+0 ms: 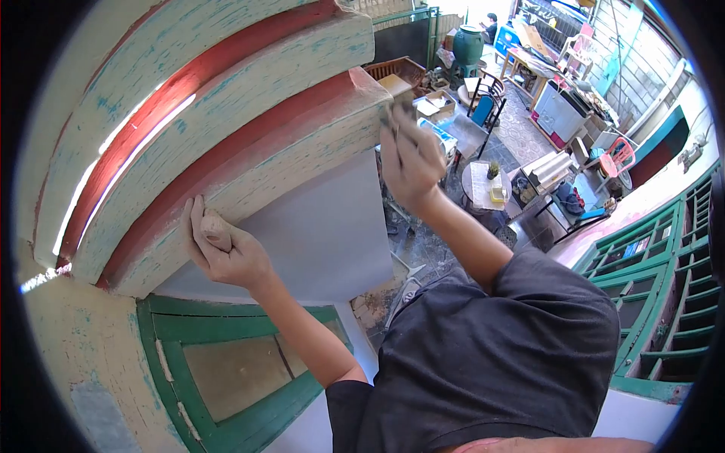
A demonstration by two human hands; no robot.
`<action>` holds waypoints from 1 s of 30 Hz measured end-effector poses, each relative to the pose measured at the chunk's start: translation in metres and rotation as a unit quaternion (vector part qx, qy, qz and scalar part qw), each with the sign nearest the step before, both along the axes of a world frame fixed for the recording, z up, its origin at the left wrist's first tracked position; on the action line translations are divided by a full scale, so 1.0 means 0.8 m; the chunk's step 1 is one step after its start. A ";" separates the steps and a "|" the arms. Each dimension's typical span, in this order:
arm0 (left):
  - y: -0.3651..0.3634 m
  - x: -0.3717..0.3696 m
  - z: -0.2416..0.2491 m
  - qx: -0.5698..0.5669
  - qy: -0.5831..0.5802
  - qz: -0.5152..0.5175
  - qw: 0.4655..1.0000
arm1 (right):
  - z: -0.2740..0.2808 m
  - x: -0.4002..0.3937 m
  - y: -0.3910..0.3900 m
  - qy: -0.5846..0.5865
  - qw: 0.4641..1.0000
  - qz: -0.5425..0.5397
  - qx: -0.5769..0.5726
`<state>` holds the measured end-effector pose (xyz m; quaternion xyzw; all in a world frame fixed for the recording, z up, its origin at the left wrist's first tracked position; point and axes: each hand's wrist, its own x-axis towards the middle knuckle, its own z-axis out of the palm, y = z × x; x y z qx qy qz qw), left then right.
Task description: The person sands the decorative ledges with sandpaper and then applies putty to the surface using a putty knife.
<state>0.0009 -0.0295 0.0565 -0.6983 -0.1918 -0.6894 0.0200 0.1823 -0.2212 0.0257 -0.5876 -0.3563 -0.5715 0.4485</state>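
Note:
A wide cream moulding (226,113) with red bands and flakes of teal paint runs across the upper left. My left hand (223,249) clings to its lower edge, fingers curled over the lip. My right hand (411,155) is raised at the moulding's end corner (370,83), closed around a small dark tool (394,115) whose tip touches the corner. What kind of tool it is cannot be made out. My dark shirt (491,362) fills the lower middle.
A grey wall panel (325,226) lies under the moulding, with a green window frame (226,377) below it. Far below is a yard with tables, chairs and a green jar (468,41). Green railings (664,302) stand at the right.

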 end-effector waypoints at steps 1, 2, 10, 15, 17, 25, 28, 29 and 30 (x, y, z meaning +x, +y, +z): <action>-0.002 -0.002 0.000 0.003 0.006 0.001 1.000 | -0.018 -0.005 -0.003 -0.017 0.999 0.029 -0.032; -0.004 -0.003 -0.002 0.004 0.009 0.000 1.000 | -0.032 -0.007 -0.012 -0.014 0.999 0.029 -0.031; -0.001 0.001 -0.002 0.008 -0.006 -0.011 1.000 | 0.062 0.007 -0.002 0.036 0.992 0.046 0.116; -0.006 -0.001 0.000 0.000 0.002 0.002 1.000 | 0.003 -0.018 0.002 0.124 0.983 0.080 0.110; -0.005 0.002 0.000 0.000 0.003 -0.003 1.000 | -0.003 -0.007 -0.012 0.158 0.978 0.087 0.105; -0.011 0.000 0.002 -0.004 0.016 0.015 1.000 | 0.023 0.004 0.005 0.100 0.983 0.084 0.127; -0.011 0.000 0.002 -0.002 0.017 0.023 1.000 | -0.013 -0.007 -0.004 0.101 0.985 0.095 0.107; -0.010 -0.002 0.002 0.001 0.019 0.022 1.000 | -0.019 -0.003 -0.009 0.131 0.981 0.107 0.099; -0.009 -0.001 0.003 0.011 0.020 0.028 0.999 | -0.021 0.001 -0.012 0.159 0.976 0.119 0.092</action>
